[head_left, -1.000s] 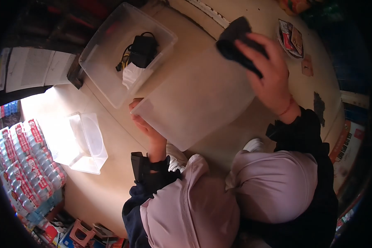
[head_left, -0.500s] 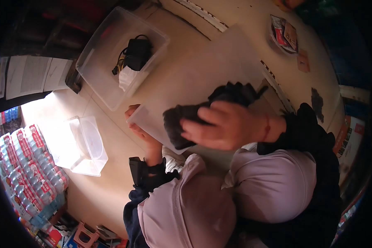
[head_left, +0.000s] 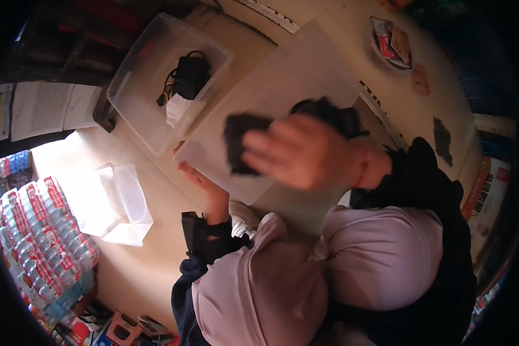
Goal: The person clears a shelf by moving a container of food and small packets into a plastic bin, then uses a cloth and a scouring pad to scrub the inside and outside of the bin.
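A large, flat, translucent plastic lid (head_left: 294, 75) is tilted in front of my knees. My left hand (head_left: 196, 177) grips its left edge, with part of the fingers hidden behind it. Bunched under my right hand (head_left: 303, 153) is a black cloth (head_left: 236, 138), pressed against the face of the lid. The right fingers are curled over the cloth and blurred by motion. More dark folded fabric shows beyond the right knuckles. Left of the lid is a clear plastic box (head_left: 138, 118) holding a black power adapter (head_left: 191, 76) with its cable and something white.
A smaller clear container (head_left: 134, 222) stands on the floor at left, beside stacked packs of bottled water (head_left: 43, 230). At upper right lies a bowl (head_left: 380, 55) of packets. A pink plastic stool (head_left: 124, 330) and other goods crowd the lower left.
My right hand and the black cloth have moved slightly up and left across the lid. The lid has shifted a little up and left, with my left hand still at its edge.
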A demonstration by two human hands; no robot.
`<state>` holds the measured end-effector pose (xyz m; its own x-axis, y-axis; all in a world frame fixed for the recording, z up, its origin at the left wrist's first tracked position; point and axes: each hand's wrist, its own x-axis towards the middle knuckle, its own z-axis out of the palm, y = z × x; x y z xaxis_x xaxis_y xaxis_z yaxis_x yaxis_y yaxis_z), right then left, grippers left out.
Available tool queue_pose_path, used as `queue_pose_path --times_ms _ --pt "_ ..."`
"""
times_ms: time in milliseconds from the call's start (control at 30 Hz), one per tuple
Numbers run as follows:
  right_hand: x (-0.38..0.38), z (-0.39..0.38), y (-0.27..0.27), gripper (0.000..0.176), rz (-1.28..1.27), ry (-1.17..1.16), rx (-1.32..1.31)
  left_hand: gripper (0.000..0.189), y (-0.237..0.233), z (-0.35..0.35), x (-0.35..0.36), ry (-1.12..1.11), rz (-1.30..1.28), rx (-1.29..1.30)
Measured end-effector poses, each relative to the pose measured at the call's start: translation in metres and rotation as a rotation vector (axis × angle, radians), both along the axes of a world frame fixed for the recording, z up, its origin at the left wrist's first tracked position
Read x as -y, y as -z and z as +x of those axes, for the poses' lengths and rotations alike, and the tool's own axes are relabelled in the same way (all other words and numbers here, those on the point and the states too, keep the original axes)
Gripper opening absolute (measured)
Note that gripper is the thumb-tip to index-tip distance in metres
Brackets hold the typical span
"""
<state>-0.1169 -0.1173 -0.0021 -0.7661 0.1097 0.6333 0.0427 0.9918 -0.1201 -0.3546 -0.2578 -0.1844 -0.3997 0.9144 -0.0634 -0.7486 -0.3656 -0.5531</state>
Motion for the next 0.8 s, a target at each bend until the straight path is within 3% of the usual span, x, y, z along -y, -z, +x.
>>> queue_pose_path --times_ms 67,100,133,200,267,333,400,500,567,733,800 --pt "0.023 -0.032 0.0 0.032 -0.07 -0.136 -0.087 0.042 -0.046 0.027 -0.029 -0.339 0.849 1.397" --pt "0.03 -0.039 -0.006 0.03 -0.058 -0.224 -0.025 0.04 0.006 0.025 0.021 -0.581 0.654 1.648" --pt "0.038 -0.047 -0.001 0.023 -0.023 -0.303 -0.025 0.042 0.029 0.03 0.054 -0.755 0.936 1.995" --pt "0.046 -0.051 0.01 0.017 0.112 -0.33 -0.055 0.047 0.03 0.039 0.08 -0.533 1.637 2.522" --pt "0.036 -0.036 0.007 0.015 0.108 -0.317 -0.045 0.052 0.01 0.037 0.059 -0.039 1.887 2.846" --pt "0.023 -0.01 0.006 0.014 0.059 -0.294 -0.034 0.057 -0.02 0.033 0.019 0.396 1.902 3.045" --pt "0.01 0.022 0.011 0.023 0.049 -0.196 -0.027 0.062 -0.044 0.033 -0.008 0.619 1.842 3.099" --pt "-0.02 0.082 0.024 0.041 -0.02 0.067 0.056 0.069 -0.066 0.04 -0.022 0.636 2.048 3.3" --pt "-0.029 0.102 0.013 0.045 -0.255 0.262 0.049 0.069 -0.064 0.043 -0.023 0.655 2.052 3.302" --pt "-0.023 0.094 -0.006 0.043 -0.328 0.446 0.034 0.07 -0.068 0.045 -0.02 0.591 2.052 3.303" --pt "-0.03 0.078 -0.012 0.042 -0.355 0.507 0.05 0.069 -0.073 0.047 -0.017 0.514 1.941 3.298"
